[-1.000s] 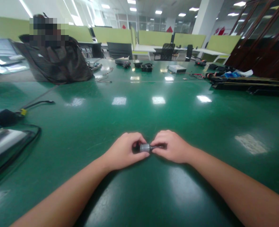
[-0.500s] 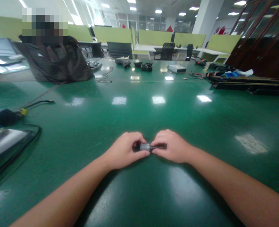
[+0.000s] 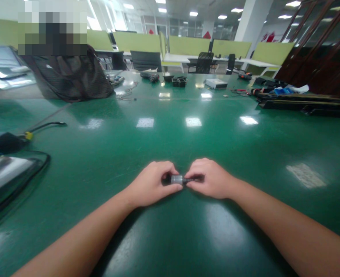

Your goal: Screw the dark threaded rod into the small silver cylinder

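Low on the green table [image 3: 170, 146], a small silver cylinder [image 3: 177, 179] lies sideways between my hands. My left hand [image 3: 152, 182] pinches it from the left, thumb in front and fingers behind. From its right end runs a thin dark shaft [image 3: 191, 179]. My right hand [image 3: 209, 178] closes its thumb and fingertips around that shaft, close to the cylinder. The shaft's far end is shadowed by my right palm, and the cylinder's left end is dark and partly hidden by my left hand.
A dark mesh bag [image 3: 74, 77] stands at the back left. At the left edge are a device [image 3: 8, 173] and a black cable [image 3: 47, 157]. Far back lie black parts [image 3: 179, 81] and a white box [image 3: 216, 83]; black rails [image 3: 305, 103] lie at right.
My right hand's fingertips have shifted very slightly right along the shaft. My left hand and the cylinder have hardly moved.
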`<act>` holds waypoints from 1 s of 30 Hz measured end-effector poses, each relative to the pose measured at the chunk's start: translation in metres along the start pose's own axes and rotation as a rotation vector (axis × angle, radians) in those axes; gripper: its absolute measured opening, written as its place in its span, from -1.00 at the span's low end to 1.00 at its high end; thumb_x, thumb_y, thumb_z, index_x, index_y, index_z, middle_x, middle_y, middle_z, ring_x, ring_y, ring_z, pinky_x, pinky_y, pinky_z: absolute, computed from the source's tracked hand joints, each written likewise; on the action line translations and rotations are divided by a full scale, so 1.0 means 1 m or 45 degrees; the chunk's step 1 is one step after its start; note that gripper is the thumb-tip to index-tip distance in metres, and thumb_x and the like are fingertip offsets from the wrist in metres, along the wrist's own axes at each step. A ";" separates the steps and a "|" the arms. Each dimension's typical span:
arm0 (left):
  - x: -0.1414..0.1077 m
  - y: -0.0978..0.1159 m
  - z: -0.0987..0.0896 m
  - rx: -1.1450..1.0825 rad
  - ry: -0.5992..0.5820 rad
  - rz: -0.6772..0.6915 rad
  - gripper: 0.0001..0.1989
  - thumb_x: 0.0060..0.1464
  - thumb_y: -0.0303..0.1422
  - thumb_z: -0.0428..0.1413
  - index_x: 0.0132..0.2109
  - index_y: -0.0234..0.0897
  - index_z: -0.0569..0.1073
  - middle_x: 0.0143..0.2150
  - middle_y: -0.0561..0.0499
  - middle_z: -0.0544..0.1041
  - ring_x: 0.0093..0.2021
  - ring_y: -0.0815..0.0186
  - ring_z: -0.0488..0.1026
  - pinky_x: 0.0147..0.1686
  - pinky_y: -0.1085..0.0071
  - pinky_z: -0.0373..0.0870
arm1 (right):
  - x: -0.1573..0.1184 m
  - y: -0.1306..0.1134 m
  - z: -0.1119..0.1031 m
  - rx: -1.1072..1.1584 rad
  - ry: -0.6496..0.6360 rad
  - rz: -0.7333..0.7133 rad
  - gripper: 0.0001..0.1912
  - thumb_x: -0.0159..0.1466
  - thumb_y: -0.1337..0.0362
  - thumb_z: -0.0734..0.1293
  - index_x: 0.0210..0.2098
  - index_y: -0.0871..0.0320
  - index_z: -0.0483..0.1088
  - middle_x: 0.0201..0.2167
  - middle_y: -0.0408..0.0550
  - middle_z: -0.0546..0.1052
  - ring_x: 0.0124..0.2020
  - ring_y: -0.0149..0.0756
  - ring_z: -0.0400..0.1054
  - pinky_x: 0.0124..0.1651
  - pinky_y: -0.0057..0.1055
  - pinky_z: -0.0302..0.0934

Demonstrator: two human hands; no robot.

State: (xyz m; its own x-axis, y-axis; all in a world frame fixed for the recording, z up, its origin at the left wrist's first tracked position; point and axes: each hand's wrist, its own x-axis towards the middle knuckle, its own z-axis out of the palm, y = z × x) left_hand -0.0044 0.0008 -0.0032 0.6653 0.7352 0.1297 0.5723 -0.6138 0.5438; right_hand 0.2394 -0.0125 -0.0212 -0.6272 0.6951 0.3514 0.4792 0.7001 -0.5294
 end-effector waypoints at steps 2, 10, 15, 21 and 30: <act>0.000 0.000 0.000 0.004 -0.001 0.006 -0.75 0.12 -0.15 0.27 -0.20 -0.23 0.53 -0.32 0.06 0.57 -0.35 0.30 0.46 -0.28 0.38 0.26 | 0.000 0.000 0.000 0.006 -0.004 0.001 -0.93 0.23 0.36 0.45 -0.27 0.11 0.58 -0.30 -0.10 0.64 -0.23 -0.26 0.47 -0.11 -0.31 0.21; 0.000 -0.001 0.000 0.000 -0.003 0.003 -0.75 0.12 -0.16 0.27 -0.19 -0.23 0.53 -0.31 0.07 0.56 -0.35 0.30 0.46 -0.26 0.38 0.27 | 0.000 0.000 -0.002 -0.001 -0.006 0.003 -0.92 0.20 0.37 0.46 -0.29 0.12 0.58 -0.33 -0.09 0.64 -0.25 -0.25 0.47 -0.11 -0.29 0.21; 0.000 0.000 0.000 0.007 -0.006 -0.002 -0.76 0.12 -0.16 0.27 -0.19 -0.23 0.53 -0.31 0.06 0.56 -0.34 0.30 0.47 -0.26 0.38 0.27 | 0.000 0.000 -0.002 0.004 0.007 0.000 -0.93 0.19 0.38 0.46 -0.30 0.12 0.58 -0.34 -0.10 0.63 -0.27 -0.26 0.46 -0.12 -0.29 0.21; 0.000 0.000 0.000 0.013 -0.005 -0.007 -0.77 0.11 -0.17 0.28 -0.19 -0.22 0.53 -0.31 0.07 0.56 -0.34 0.29 0.47 -0.27 0.37 0.27 | -0.001 -0.001 -0.002 0.014 0.010 -0.003 -0.92 0.18 0.38 0.46 -0.30 0.12 0.58 -0.36 -0.11 0.63 -0.29 -0.27 0.46 -0.13 -0.31 0.22; -0.001 0.001 0.000 0.012 -0.005 -0.016 -0.77 0.11 -0.17 0.28 -0.19 -0.22 0.53 -0.31 0.08 0.56 -0.34 0.29 0.47 -0.26 0.37 0.26 | 0.001 -0.002 -0.004 0.018 0.011 0.000 -0.94 0.18 0.33 0.49 -0.32 0.13 0.58 -0.37 -0.10 0.63 -0.31 -0.28 0.47 -0.17 -0.33 0.23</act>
State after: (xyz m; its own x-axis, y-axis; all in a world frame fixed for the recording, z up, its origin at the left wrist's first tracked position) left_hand -0.0047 0.0000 -0.0026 0.6602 0.7416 0.1194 0.5851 -0.6074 0.5374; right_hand 0.2408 -0.0125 -0.0167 -0.6217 0.6965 0.3582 0.4703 0.6977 -0.5404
